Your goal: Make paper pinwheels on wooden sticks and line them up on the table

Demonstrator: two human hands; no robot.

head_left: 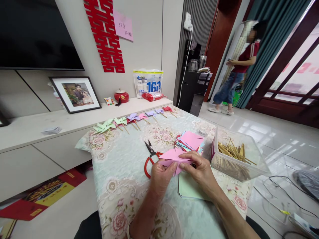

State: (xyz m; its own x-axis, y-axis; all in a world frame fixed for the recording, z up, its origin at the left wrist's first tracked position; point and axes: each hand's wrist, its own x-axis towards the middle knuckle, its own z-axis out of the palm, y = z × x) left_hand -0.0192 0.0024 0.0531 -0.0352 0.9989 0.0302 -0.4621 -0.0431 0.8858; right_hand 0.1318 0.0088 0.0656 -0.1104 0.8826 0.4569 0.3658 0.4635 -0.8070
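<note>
Your pink paper [171, 158] sits just above the surface [119, 172], pinched between both hands: left hand [160, 176] and right hand [200, 169], fingers clamped on its edges. Judged light, limp, easily creased; grip near the folds. Red scissors [151, 157] lie just left of it, paper stack [189, 141] behind, stick tub [236, 157] right.

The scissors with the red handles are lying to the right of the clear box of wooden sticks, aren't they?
Not quite: the head view shows the scissors lying to the left of the clear box of wooden sticks, just beyond the left hand, which holds pink paper together with the right hand.
</note>
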